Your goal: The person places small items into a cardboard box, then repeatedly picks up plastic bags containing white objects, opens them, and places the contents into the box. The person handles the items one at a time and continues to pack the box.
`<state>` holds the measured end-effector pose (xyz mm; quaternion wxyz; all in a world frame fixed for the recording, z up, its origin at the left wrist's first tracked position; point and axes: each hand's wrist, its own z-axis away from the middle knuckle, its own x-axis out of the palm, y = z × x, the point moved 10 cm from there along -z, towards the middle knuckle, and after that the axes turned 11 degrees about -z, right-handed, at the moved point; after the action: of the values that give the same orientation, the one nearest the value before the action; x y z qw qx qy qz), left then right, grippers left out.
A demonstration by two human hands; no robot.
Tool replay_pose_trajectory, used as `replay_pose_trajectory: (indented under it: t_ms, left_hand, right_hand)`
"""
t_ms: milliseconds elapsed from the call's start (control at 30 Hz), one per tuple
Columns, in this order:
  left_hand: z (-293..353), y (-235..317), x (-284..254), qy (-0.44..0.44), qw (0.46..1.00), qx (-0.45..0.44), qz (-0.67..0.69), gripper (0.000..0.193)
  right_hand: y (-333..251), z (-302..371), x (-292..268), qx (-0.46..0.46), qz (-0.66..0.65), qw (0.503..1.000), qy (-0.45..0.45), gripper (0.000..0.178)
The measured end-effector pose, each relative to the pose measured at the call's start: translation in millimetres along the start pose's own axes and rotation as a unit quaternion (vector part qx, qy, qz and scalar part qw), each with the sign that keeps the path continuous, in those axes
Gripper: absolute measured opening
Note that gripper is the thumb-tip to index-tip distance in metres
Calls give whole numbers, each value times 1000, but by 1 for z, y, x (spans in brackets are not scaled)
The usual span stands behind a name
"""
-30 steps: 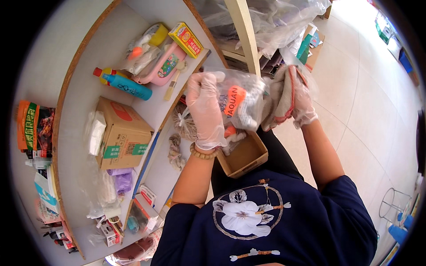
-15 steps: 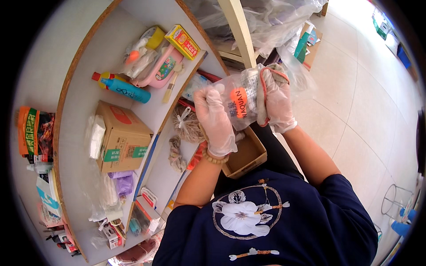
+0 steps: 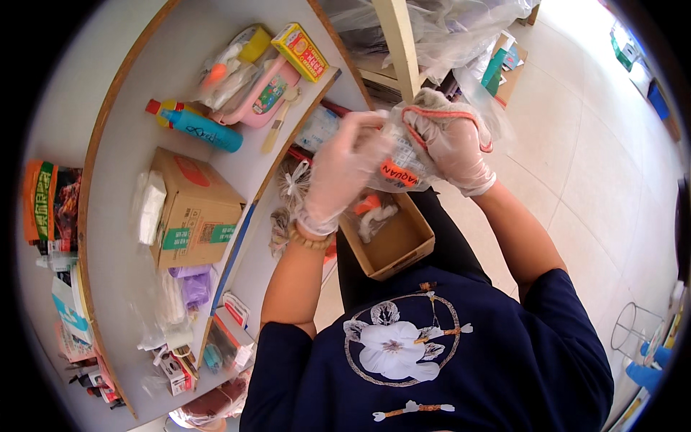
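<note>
My right hand (image 3: 457, 155), in a thin clear glove, is closed around a grey knitted work glove (image 3: 437, 103) with red edging. Against its fingers lies a clear plastic bag (image 3: 404, 155) with an orange printed patch and a pale printed thing inside. My left hand (image 3: 342, 173), gloved the same way, is at the bag's left side with curled fingers. Blur hides whether those fingers grip the film. Below both hands an open cardboard box (image 3: 399, 241) rests by my lap, with a whitish and orange item (image 3: 374, 216) inside.
To the left stands a shelf unit (image 3: 248, 198) holding a carton (image 3: 191, 205), a blue bottle (image 3: 205, 129), a pink tub (image 3: 263, 93), a brush (image 3: 277, 126) and a yellow box (image 3: 301, 50). A wooden post (image 3: 397, 47) rises just beyond my hands. Tiled floor (image 3: 568, 180) lies to the right.
My left hand has moved slightly left and its fingers have shifted on the bag's side. The bag's orange patch now sits lower and partly folded. More of the cardboard box shows.
</note>
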<state>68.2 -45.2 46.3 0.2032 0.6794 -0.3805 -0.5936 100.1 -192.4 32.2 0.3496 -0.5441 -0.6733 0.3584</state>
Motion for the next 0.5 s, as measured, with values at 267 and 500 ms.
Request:
replay_pose_trajectory:
  t_ms: [267,500]
  left_hand:
    - [5,2,32,30,998,12,58,45]
    - [16,-1,23,81,995,-10,56,34]
  right_hand:
    - [3,2,-7,57,-62,995,50,20]
    - [48,6,-83,112,-170,907,369,37]
